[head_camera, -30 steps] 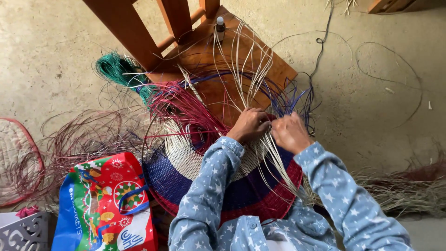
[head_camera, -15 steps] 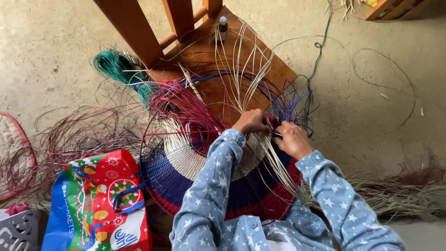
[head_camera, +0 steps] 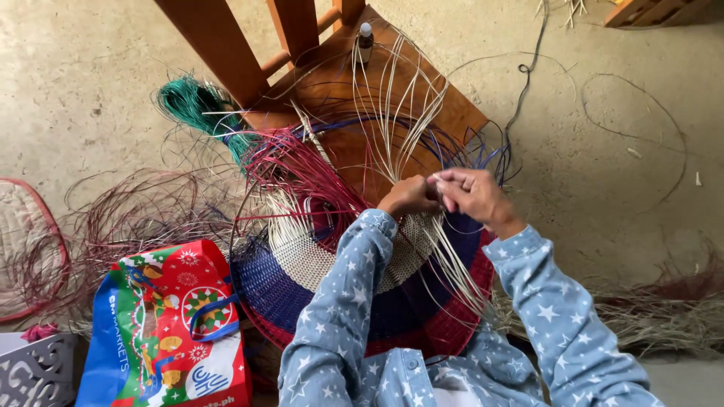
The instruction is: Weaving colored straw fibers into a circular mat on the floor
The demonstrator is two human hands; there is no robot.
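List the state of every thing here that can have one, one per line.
Woven basket: unfinished, loose strands sticking out.
Pale strands: unwoven, fanned over the wooden chair.
Left hand: closed, pinching strands.
Right hand: closed, pinching strands.
Small bottle: upright, capped.
Green bundle: tied, lying loose.
Printed bag: lying on the floor.

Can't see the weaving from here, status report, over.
Both hands, left hand and right hand, pinching pale strands over the round woven piece. Loose red strands crowd the left side.
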